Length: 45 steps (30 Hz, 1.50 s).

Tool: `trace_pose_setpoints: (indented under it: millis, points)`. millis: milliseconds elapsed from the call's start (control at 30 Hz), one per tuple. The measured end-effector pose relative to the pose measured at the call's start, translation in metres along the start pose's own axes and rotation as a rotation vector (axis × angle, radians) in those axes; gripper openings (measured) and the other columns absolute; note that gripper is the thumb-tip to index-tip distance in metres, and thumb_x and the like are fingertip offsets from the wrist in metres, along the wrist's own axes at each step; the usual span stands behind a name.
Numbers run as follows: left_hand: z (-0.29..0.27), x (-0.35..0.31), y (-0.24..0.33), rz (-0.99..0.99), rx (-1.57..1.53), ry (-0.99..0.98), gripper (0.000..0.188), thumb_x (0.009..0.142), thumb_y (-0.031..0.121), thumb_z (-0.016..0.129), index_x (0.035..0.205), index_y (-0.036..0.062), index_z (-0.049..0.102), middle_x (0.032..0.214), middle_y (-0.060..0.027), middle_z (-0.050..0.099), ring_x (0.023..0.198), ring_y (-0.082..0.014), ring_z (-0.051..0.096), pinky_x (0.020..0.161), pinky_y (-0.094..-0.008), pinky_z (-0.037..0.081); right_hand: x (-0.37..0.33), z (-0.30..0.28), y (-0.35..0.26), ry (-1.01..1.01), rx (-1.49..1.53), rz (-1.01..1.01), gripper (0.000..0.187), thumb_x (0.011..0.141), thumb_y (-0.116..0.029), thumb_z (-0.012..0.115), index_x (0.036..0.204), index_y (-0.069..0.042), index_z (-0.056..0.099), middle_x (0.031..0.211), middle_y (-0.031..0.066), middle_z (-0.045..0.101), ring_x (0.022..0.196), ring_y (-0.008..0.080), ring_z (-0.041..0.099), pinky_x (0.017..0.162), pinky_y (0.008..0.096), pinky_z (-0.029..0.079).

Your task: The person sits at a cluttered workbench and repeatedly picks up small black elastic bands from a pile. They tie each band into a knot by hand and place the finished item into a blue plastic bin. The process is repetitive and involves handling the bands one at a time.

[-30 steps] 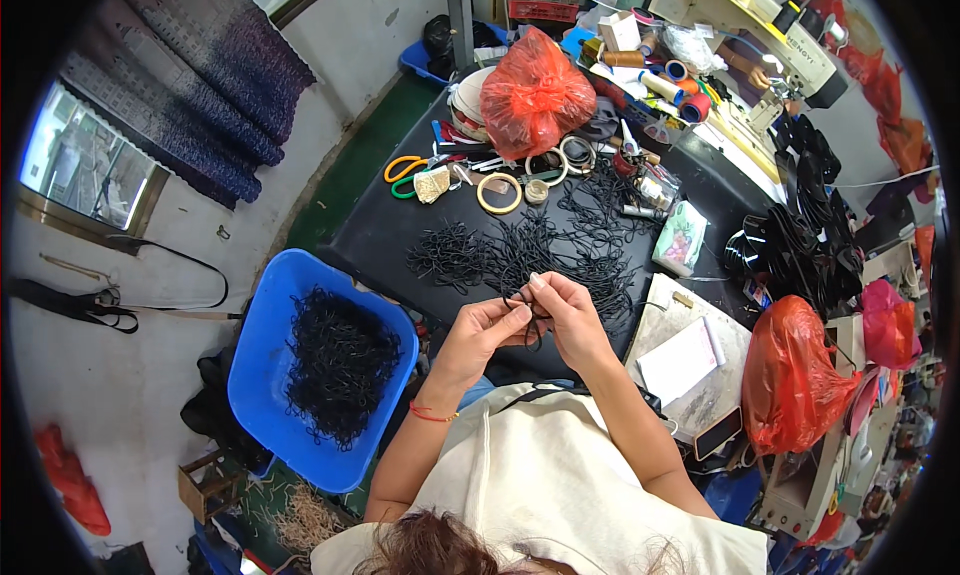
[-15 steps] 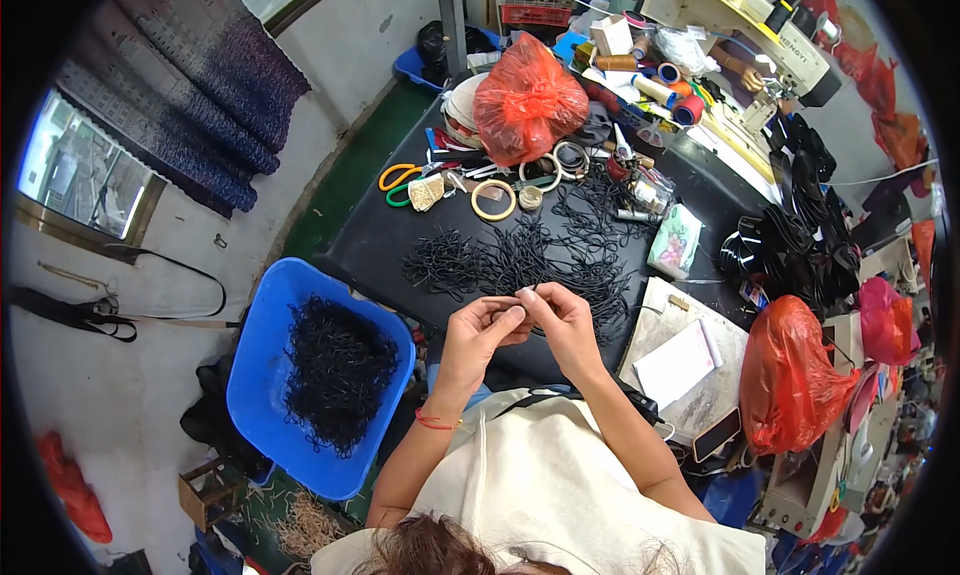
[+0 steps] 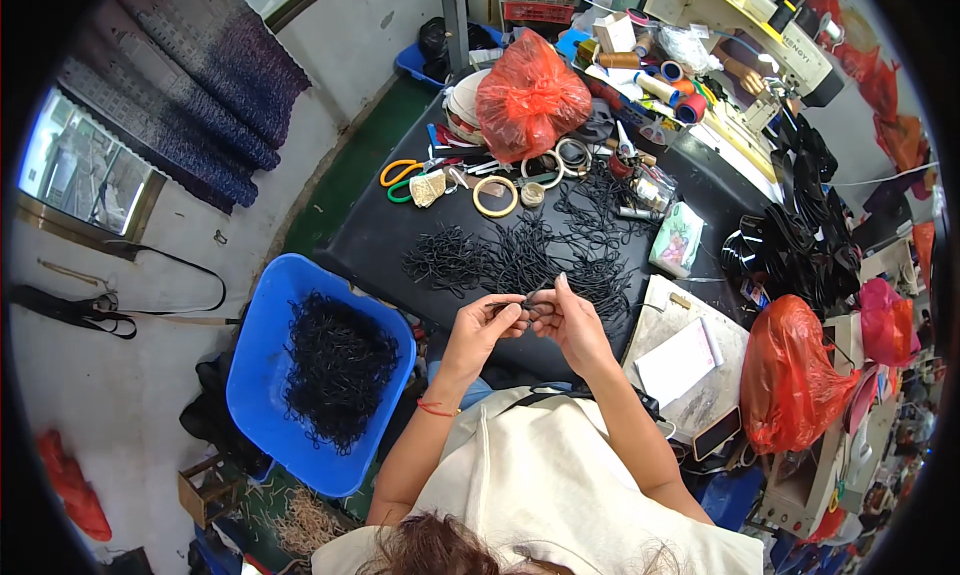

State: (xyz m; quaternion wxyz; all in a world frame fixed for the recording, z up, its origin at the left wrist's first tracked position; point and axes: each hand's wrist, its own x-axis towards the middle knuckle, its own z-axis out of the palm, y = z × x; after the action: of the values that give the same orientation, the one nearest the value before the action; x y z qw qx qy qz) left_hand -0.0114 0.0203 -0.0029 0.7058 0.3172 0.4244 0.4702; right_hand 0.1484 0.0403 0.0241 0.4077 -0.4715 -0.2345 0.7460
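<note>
Black cord [image 3: 530,302] shows between the hands, the right thumb now lifted where half a second ago the fingertips met. Cord heaps [image 3: 525,260] lie beyond on the black bench [image 3: 360,240]; a blue tub [image 3: 255,375] stands left, near a white wall [image 3: 190,215]. The left hand's [image 3: 478,330] fingers pinch the cord; the right hand's [image 3: 582,335] fingers curl against it, their grip unclear.

The table [image 3: 375,237] is black, and the heaped cords [image 3: 525,255] on it are also black. Left of the table, the plastic tub [image 3: 258,375] is bright blue. On the table, the knotted plastic bag [image 3: 535,95] is red and the scissor handles [image 3: 402,163] are orange and green. Farther left of the table, the curtain [image 3: 225,85] passes from greyish purple to dark blue, with a pale pattern.
</note>
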Motion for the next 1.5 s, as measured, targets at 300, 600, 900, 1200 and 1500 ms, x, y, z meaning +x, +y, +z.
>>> trace_pose_setpoints:
  millis: [300, 600, 900, 1200, 1500]
  points:
    - [-0.029, 0.027, -0.010, 0.007, 0.104, 0.078, 0.021, 0.089, 0.011, 0.056, 0.105, -0.0017, 0.059, 0.086, -0.0074, 0.064, 0.074, -0.0096, 0.060, 0.069, -0.0220, 0.051, 0.040, -0.029, 0.029, 0.010, -0.426, -0.020, 0.044, 0.092, -0.041, 0.047, 0.096, 0.000, 0.061, 0.077, 0.0036, 0.059, 0.067, 0.0086, 0.054, 0.062, 0.0221, 0.044]
    - [-0.012, 0.022, 0.008, 0.114, 0.027, 0.110, 0.020, 0.085, 0.007, 0.061, 0.102, -0.0028, 0.061, 0.085, -0.0074, 0.065, 0.071, -0.0103, 0.061, 0.066, -0.0213, 0.051, 0.032, 0.006, 0.015, -0.048, -0.351, -0.277, 0.014, 0.086, -0.015, 0.060, 0.093, -0.002, 0.062, 0.075, -0.0008, 0.059, 0.064, 0.0037, 0.049, 0.058, 0.0174, 0.039]
    - [0.000, 0.025, -0.008, 0.122, -0.058, 0.202, 0.018, 0.085, 0.008, 0.062, 0.098, -0.0036, 0.061, 0.082, -0.0074, 0.064, 0.067, -0.0085, 0.060, 0.061, -0.0196, 0.050, 0.027, 0.001, 0.014, -0.086, -0.272, -0.254, 0.014, 0.085, -0.005, 0.058, 0.096, 0.001, 0.062, 0.081, -0.0007, 0.061, 0.072, 0.0034, 0.052, 0.063, 0.0175, 0.041]
    - [-0.033, 0.044, -0.046, -0.023, 0.029, 0.195, 0.016, 0.083, 0.007, 0.062, 0.095, -0.0041, 0.061, 0.077, -0.0064, 0.063, 0.065, -0.0088, 0.059, 0.059, -0.0197, 0.048, 0.052, -0.031, 0.048, -0.099, -0.377, -0.104, 0.022, 0.085, -0.014, 0.060, 0.101, 0.001, 0.062, 0.084, 0.0016, 0.062, 0.074, 0.0076, 0.054, 0.066, 0.0219, 0.044]
    - [-0.113, 0.105, -0.039, 0.236, 1.320, 0.593, 0.046, 0.076, 0.026, 0.066, 0.116, 0.0063, 0.056, 0.132, -0.0201, 0.039, 0.126, -0.0363, 0.029, 0.101, -0.0472, 0.028, 0.155, -0.096, 0.090, 0.510, -1.477, -0.647, 0.016, 0.079, -0.022, 0.062, 0.086, -0.009, 0.067, 0.084, 0.0104, 0.061, 0.088, 0.0302, 0.052, 0.078, 0.0413, 0.041]
